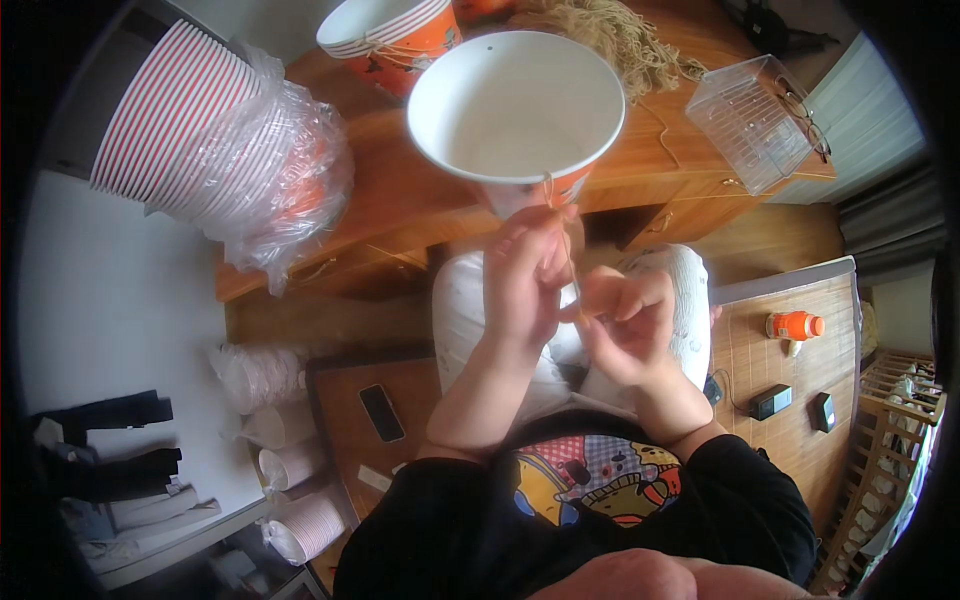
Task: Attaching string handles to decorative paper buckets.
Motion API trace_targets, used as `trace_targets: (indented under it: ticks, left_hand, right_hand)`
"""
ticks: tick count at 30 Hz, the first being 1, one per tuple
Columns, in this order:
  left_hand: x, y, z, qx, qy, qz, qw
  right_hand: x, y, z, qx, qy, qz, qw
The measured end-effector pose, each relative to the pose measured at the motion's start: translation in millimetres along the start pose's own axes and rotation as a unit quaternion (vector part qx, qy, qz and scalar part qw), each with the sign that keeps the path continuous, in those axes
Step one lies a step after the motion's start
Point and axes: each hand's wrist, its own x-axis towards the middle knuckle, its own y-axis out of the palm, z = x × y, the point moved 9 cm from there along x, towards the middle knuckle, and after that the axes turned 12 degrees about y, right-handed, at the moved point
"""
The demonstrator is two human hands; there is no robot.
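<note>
A large paper bucket, white inside and orange outside, hangs tilted toward me in front of my chest. My left hand grips it from below near its base and pinches a thin tan string that runs down from the rim. My right hand sits just right of the left, fingers closed on the lower end of the same string.
A wooden desk holds a plastic-wrapped stack of striped buckets, another orange bucket, a bundle of tan twine and a clear plastic box. A phone lies on a low board. An orange bottle lies at right.
</note>
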Motion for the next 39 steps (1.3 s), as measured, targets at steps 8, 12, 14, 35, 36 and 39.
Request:
trace_targets:
  ticks: [8, 12, 14, 35, 36, 39]
  left_hand:
    - [4.4, 10.4, 5.4, -0.121, -0.09, -0.025, 0.988]
    - [3.6, 9.3, 7.8, -0.141, -0.099, -0.045, 0.984]
    - [2.0, 13.1, 5.9, -0.14, -0.103, -0.057, 0.983]
    - [-5.6, 59.7, -110.7, 0.7, 0.474, 0.215, 0.49]
    - [-5.5, 58.0, -109.5, 0.698, 0.477, 0.216, 0.489]
    - [-9.8, 57.2, -103.9, 0.685, 0.475, 0.256, 0.49]
  right_hand:
    - [1.8, 13.7, 24.8, -0.107, -0.086, 0.052, 0.989]
    - [0.4, 16.5, 26.5, -0.118, -0.094, 0.049, 0.987]
    - [0.9, 18.0, 29.7, -0.117, -0.105, 0.065, 0.985]
    - [-0.9, 25.9, 41.4, -0.118, -0.072, 0.104, 0.985]
    - [-1.6, 24.0, 42.8, -0.103, -0.065, 0.09, 0.988]
    - [-3.2, 24.0, 53.1, -0.105, -0.071, 0.112, 0.986]
